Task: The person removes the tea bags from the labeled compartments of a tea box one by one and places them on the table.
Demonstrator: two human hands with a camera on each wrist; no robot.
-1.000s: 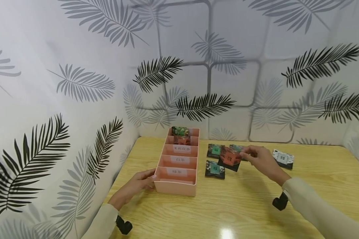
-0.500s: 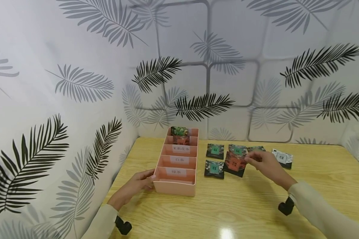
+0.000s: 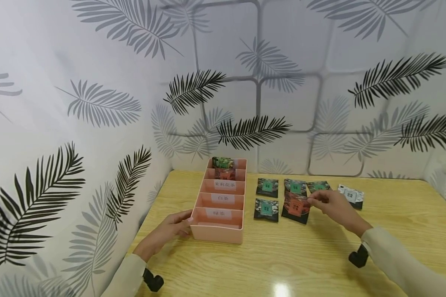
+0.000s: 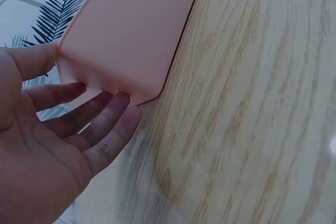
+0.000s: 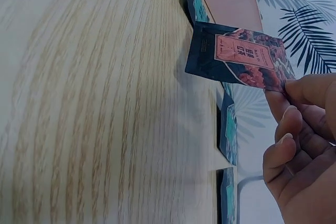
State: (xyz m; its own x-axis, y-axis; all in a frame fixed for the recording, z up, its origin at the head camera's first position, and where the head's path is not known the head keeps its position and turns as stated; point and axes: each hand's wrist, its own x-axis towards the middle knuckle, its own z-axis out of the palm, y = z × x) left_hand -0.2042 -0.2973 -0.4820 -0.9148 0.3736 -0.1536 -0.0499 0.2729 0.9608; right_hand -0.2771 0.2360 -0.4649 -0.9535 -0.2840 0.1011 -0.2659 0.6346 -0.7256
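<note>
A red-and-black tea bag packet (image 3: 296, 207) is pinched at its edge by my right hand (image 3: 336, 209), above the table. In the right wrist view, the packet (image 5: 239, 56) is tilted, its printed red label showing, with thumb and forefinger at one corner. My left hand (image 3: 167, 232) holds the near left corner of a pink compartment box (image 3: 218, 234). The left wrist view has the thumb at the box rim and the fingertips against the outer wall (image 4: 131, 30). A green packet (image 3: 223, 163) and a red packet (image 3: 224, 174) stand in the far two compartments.
Teal-labelled packets lie right of the box, including one at the back (image 3: 267, 187), one in front (image 3: 266, 209) and one behind the held packet (image 3: 295, 186). Another (image 3: 318, 186) is partly behind my right hand. A white-and-black packet (image 3: 351, 196) lies farther right. Leaf-patterned fabric backs the wooden table (image 3: 275, 255).
My right hand has moved the red packet right and toward me, uncovering the teal-labelled packets behind it. The left hand stays at the box corner.
</note>
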